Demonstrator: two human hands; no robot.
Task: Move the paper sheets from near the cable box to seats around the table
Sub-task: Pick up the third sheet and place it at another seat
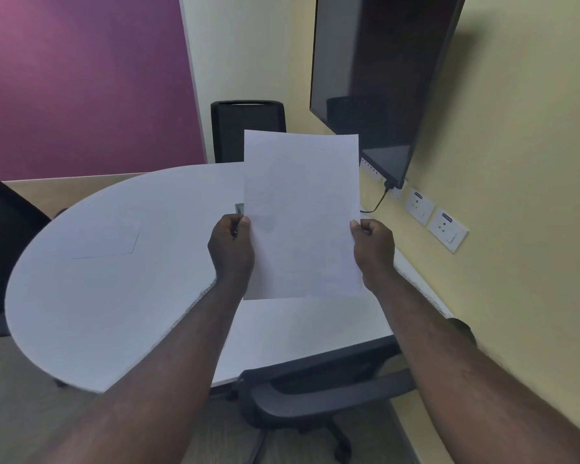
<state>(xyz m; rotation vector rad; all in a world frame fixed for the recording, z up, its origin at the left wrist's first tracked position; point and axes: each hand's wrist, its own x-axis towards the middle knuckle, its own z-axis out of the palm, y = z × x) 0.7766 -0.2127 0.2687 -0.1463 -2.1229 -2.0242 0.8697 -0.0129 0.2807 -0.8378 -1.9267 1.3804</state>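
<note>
I hold white paper sheets (302,209) upright above the white table (121,306). My left hand (231,246) pinches their left edge and my right hand (372,244) pinches their right edge. How many sheets are in the hold I cannot tell. Another white sheet (106,241) lies flat on the table's left part, near the left chair. The grey cable box (239,208) is set into the table top, and only its left corner shows beside the held sheets.
A black chair (248,128) stands at the table's far side, another (4,239) at the left, and a third (315,396) is tucked under the near edge. A dark wall screen (379,78) hangs at the right above wall sockets (446,229).
</note>
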